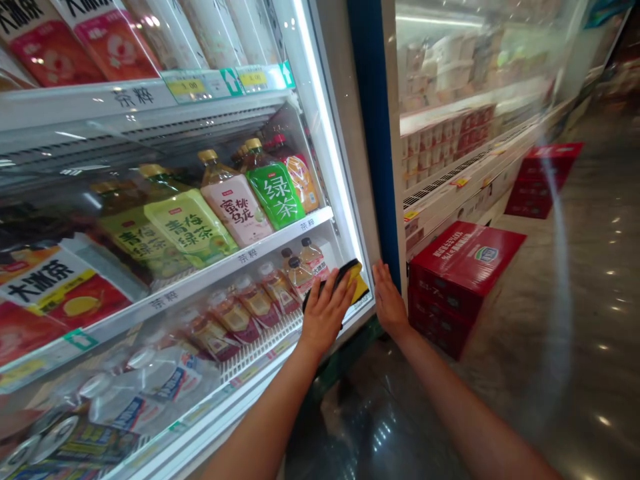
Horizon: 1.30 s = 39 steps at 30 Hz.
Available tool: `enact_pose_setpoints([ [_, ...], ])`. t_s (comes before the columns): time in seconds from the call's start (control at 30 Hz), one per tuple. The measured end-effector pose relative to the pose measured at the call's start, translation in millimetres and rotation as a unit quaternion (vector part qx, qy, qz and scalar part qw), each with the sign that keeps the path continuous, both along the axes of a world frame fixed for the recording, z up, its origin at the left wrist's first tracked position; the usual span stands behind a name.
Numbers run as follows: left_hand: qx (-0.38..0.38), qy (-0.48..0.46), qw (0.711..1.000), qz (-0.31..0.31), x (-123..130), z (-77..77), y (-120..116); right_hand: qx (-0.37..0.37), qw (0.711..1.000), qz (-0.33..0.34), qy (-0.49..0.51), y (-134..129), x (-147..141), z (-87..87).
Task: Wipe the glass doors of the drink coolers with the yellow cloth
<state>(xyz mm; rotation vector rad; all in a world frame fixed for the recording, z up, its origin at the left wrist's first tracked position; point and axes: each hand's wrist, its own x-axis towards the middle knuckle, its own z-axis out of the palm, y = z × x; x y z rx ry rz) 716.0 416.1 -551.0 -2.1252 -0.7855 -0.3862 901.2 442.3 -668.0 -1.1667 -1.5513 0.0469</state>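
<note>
Middle shelf (243, 257), up-left of left hand's fingers (329, 288): labelled drink bottles (240, 208). Lower wire shelf (260, 343), left of same fingers: small bottles (250, 307); clear bottles (175, 380), cans (70, 440) farther left. Floor (550, 320), right of right hand's fingers (383, 281): red cartons (463, 267).

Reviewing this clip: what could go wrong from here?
The yellow-and-black pad might slip from under the left hand. The right hand, at the cooler's frame, could get pinched if that frame is a door and swings. The nearer red cartons, low on the right, might be a trip hazard.
</note>
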Motion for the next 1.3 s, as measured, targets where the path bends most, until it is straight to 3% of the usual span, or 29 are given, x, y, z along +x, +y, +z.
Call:
enact_pose_setpoints([
  [0.1, -0.011, 0.061, 0.997, -0.036, 16, 2.7, 13, 0.008, 1.0, -0.008, 0.011, 0, 6, -7.1],
  [0.2, 0.01, -0.014, 0.999, -0.027, 38, 20.1, 29, 0.02, 1.0, -0.012, 0.017, 0, 10, -10.5],
  [0.27, 0.013, -0.069, 0.997, -0.011, 43, 23.6, 31, 0.017, 1.0, -0.016, 0.019, -1, 13, -12.5],
  [0.37, 0.017, -0.085, 0.996, 0.002, 33, 7.9, 21, 0.004, 1.0, -0.018, 0.019, -3, 18, -16.8],
  [0.5, 0.022, -0.025, 0.999, -0.022, 23, -16.2, 14, -0.01, 1.0, -0.02, 0.012, -4, 30, -22.6],
  [0.73, -0.001, -0.049, 0.998, -0.03, 64, -22.0, 39, 0.002, 0.998, -0.048, 0.03, -5, 34, -25.7],
  [0.87, -0.024, 0.001, 0.998, -0.066, 33, -39.4, 22, -0.016, 0.999, -0.038, 0.027, -7, 30, -28.9],
  [0.97, -0.015, -0.031, 0.999, -0.035, 13, -39.8, 10, -0.024, 0.998, -0.038, 0.035, -8, 30, -31.8],
  [1.13, 0.002, -0.09, 0.996, -0.003, 48, -35.2, 24, -0.035, 0.996, -0.049, 0.069, -8, 33, -40.7],
  [1.23, -0.001, -0.048, 0.999, -0.02, 59, -53.2, 29, -0.042, 0.996, -0.045, 0.06, -12, 30, -49.6],
  [1.3, -0.014, -0.016, 0.999, -0.024, 47, -69.0, 22, -0.047, 0.997, -0.034, 0.045, -16, 28, -54.2],
])
